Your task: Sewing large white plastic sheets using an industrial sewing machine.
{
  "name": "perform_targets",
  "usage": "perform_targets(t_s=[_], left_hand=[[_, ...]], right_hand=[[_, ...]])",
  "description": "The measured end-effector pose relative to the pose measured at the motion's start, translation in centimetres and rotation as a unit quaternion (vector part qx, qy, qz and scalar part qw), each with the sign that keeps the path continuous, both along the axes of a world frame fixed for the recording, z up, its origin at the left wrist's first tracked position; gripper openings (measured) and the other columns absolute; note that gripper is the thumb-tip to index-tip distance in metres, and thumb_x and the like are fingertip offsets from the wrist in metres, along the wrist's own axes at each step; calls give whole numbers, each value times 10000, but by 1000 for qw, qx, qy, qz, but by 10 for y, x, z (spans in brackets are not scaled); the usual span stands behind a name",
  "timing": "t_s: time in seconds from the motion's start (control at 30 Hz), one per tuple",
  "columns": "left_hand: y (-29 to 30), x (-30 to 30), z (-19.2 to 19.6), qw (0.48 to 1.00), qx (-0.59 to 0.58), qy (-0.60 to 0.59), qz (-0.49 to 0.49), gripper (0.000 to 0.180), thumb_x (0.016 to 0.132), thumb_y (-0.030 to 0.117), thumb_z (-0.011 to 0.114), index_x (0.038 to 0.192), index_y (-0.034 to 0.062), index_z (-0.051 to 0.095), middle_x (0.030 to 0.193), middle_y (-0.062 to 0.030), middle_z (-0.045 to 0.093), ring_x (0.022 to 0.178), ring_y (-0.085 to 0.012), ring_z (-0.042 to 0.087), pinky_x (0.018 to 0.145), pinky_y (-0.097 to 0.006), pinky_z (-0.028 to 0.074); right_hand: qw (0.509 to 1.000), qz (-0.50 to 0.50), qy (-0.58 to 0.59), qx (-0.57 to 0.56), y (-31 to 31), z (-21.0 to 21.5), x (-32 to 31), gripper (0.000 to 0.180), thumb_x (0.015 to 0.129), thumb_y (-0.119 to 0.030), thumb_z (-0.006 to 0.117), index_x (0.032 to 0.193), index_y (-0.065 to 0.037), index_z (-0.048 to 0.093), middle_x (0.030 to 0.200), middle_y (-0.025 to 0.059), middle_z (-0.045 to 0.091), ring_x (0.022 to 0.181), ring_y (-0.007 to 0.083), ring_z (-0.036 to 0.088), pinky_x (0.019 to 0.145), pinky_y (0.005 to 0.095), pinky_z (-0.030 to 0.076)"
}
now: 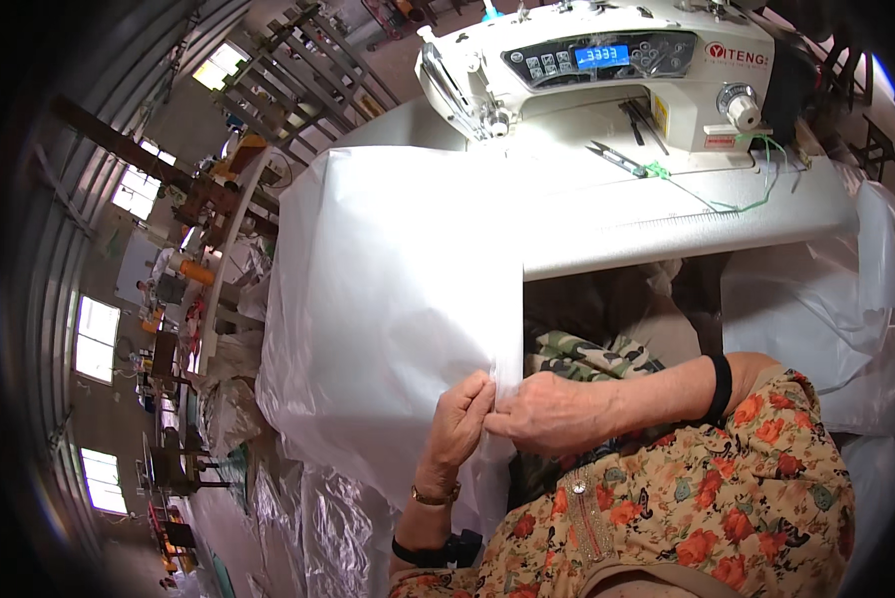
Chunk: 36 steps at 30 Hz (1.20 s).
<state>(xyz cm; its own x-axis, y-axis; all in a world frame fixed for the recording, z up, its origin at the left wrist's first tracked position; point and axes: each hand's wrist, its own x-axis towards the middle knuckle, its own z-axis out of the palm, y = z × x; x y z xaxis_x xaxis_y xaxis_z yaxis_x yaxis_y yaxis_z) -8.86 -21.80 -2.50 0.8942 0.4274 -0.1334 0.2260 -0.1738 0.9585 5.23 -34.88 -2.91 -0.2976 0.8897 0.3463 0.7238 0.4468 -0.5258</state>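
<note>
Left hand and right hand, lower centre of frame, fingers pinched shut on edge of white plastic sheet draped from table. Sewing machine top centre; scissors beside it.

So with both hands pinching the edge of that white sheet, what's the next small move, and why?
Probably slide the pinched edge up toward the sewing machine. Both the left hand and right hand grip the white sheet at its edge near the lap, while most of it drapes over the table, short of the needle.
</note>
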Motion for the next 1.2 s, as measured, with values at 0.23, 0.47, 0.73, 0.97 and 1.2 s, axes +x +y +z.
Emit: perform_targets(t_s=[0.23, 0.47, 0.73, 0.97, 1.2], left_hand=[[6, 3, 3, 995, -99, 13, 7, 159, 951, 118, 589, 827, 19, 586, 671, 63, 471, 621, -18, 406, 538, -205, 343], [16, -14, 68, 964, 261, 11, 38, 94, 893, 76, 627, 924, -12, 630, 652, -109, 574, 563, -159, 552, 571, -293, 441], [14, 29, 144, 802, 565, 1, -193, 25, 861, 12, 564, 871, 0, 583, 721, -182, 569, 659, -358, 602, 570, -417, 470], [0, 0, 28, 808, 572, 39, -135, 58, 826, 0, 564, 883, 14, 567, 757, -139, 559, 721, -333, 601, 618, -422, 489], [-4, -13, -14, 844, 536, 4, 2, 158, 800, 23, 627, 951, 4, 582, 767, -133, 534, 722, -310, 579, 608, -415, 456]], right_hand=[[986, 22, 140, 88, 2, -12, 13, 217, 802, -96, 600, 1001, -21, 555, 727, 135, 608, 636, 292, 637, 542, 402, 489], [807, -315, 499, -17, 76, -85, 21, 379, 905, -195, 589, 1218, 6, 513, 1023, 171, 652, 989, 241, 639, 905, 357, 491], [993, -15, 17, 117, 229, -143, -22, 254, 862, -234, 605, 996, -31, 678, 922, 178, 681, 892, 325, 664, 818, 422, 503], [997, 28, 69, -38, 122, -100, 25, 236, 867, -243, 605, 953, -41, 691, 834, 168, 679, 844, 325, 666, 784, 436, 507], [982, -143, -83, -92, 84, 10, 151, 150, 858, -194, 600, 890, -53, 642, 840, 158, 651, 823, 346, 642, 730, 428, 518]])
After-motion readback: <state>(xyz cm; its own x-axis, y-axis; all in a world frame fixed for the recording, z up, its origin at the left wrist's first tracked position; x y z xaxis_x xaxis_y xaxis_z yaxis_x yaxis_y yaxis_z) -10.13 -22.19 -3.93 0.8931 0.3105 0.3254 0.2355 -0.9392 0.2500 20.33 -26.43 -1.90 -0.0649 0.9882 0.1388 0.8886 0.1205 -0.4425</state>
